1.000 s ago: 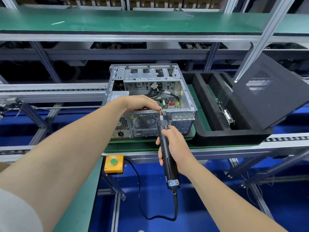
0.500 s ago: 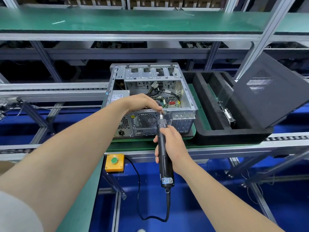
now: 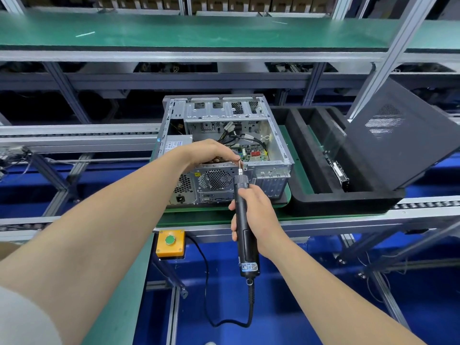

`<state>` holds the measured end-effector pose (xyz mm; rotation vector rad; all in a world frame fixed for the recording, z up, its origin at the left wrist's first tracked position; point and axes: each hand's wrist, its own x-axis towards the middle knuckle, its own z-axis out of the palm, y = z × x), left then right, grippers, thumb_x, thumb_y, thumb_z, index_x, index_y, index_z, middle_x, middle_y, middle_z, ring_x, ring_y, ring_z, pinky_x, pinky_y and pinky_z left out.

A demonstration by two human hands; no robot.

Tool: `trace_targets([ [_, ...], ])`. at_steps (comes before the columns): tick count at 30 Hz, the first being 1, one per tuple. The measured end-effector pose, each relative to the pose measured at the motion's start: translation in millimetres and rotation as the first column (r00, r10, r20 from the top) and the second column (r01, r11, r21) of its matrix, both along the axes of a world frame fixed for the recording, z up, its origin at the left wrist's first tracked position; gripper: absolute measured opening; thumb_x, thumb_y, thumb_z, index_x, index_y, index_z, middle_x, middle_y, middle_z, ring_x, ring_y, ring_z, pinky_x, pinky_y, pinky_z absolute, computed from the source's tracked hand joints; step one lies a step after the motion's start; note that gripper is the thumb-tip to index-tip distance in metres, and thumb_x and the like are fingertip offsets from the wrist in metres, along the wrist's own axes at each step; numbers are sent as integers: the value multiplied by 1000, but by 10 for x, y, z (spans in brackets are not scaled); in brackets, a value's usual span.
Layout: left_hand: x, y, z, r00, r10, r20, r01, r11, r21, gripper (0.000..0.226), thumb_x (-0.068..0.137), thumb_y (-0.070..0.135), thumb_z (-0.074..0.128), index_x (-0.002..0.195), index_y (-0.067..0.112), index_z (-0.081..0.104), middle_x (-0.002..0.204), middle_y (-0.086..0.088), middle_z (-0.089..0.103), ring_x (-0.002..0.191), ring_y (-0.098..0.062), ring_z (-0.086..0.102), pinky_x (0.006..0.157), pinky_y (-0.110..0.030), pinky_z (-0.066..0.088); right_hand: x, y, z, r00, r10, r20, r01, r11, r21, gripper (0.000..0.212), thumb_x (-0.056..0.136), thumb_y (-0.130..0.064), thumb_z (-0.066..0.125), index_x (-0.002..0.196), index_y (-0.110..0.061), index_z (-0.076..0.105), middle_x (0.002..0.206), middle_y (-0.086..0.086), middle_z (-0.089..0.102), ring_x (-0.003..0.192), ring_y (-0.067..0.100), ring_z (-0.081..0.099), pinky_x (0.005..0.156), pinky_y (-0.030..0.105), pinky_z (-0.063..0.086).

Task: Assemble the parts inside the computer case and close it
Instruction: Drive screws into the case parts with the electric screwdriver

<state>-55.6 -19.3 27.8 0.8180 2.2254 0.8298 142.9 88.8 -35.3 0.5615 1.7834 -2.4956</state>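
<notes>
An open grey computer case (image 3: 276, 135) lies on its side on a green pallet, its rear fan grille facing me and its motherboard and cables showing inside. My right hand (image 3: 258, 212) grips a black electric screwdriver (image 3: 245, 235), held upright with its bit at the case's rear top edge. My left hand (image 3: 211, 151) reaches over that edge, and its fingertips pinch the screwdriver's bit at the tip. The black side panel (image 3: 398, 135) leans tilted at the right.
A black foam tray (image 3: 331, 202) to the right of the case holds a drive part (image 3: 338, 170). A yellow box with a green button (image 3: 170, 242) hangs under the conveyor's front rail. The screwdriver's cord loops below. Metal rails and a green shelf run behind.
My right hand has raised the screwdriver a little, bringing its bit up to the case's rear edge. My left hand has stayed at the bit's tip.
</notes>
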Motion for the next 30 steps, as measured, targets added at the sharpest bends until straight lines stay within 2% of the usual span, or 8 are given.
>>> trace_targets([
  [7,5,-15,8,998,-58,14,58,998,10,21,90,58,65,101,46,78,130,26,62,133,-7,47,120,-46,26,-24,-3,7,1000,-7,22,6,1000,28,12,98,-33,54,105,-23,56,89,9,66,51,28,55,49,39,52],
  [15,36,-26,7,998,-65,28,64,998,30,28,94,56,60,99,37,80,130,21,63,133,-6,48,115,-38,29,-8,43,15,1000,11,14,-12,999,38,11,97,-34,56,103,-25,59,88,9,66,52,29,54,48,38,51],
  [18,50,-17,-15,998,37,53,-40,998,55,36,99,52,49,90,27,74,110,17,67,105,-8,57,93,-33,38,7,45,7,1000,1,1,-1,1000,27,9,97,-34,56,98,-26,59,88,9,65,51,29,53,48,38,51],
  [20,34,-2,-53,987,119,103,-130,987,99,21,102,37,52,96,21,64,88,14,68,83,-10,54,78,-27,41,29,43,-1,1000,6,4,-6,1000,18,10,97,-33,56,93,-26,59,88,9,65,51,29,53,48,38,50],
  [23,2,25,-54,992,109,66,-112,993,44,21,104,16,51,110,17,71,72,30,66,68,7,58,73,-22,40,68,35,-25,1000,23,9,-23,999,25,12,96,-34,56,93,-23,58,89,8,65,51,30,53,47,38,50],
  [25,1,31,-25,997,55,63,-55,998,6,26,104,13,50,112,18,74,74,32,65,68,12,58,75,-23,39,91,22,-38,999,30,15,-31,999,24,13,95,-35,57,93,-22,57,89,8,66,51,30,53,47,38,51],
  [27,-27,29,-11,995,23,99,-24,1000,8,24,104,13,52,110,16,75,80,30,68,81,2,60,80,-25,41,108,6,-49,999,34,22,-35,999,25,14,96,-34,57,92,-20,56,89,9,66,51,30,54,47,38,51],
  [30,-108,19,-22,986,17,166,-23,999,36,21,102,6,53,111,8,73,112,13,70,101,-8,61,88,-27,46,124,-7,-58,999,35,37,-36,999,31,15,96,-34,57,91,-20,57,88,10,65,51,29,54,48,38,51],
])
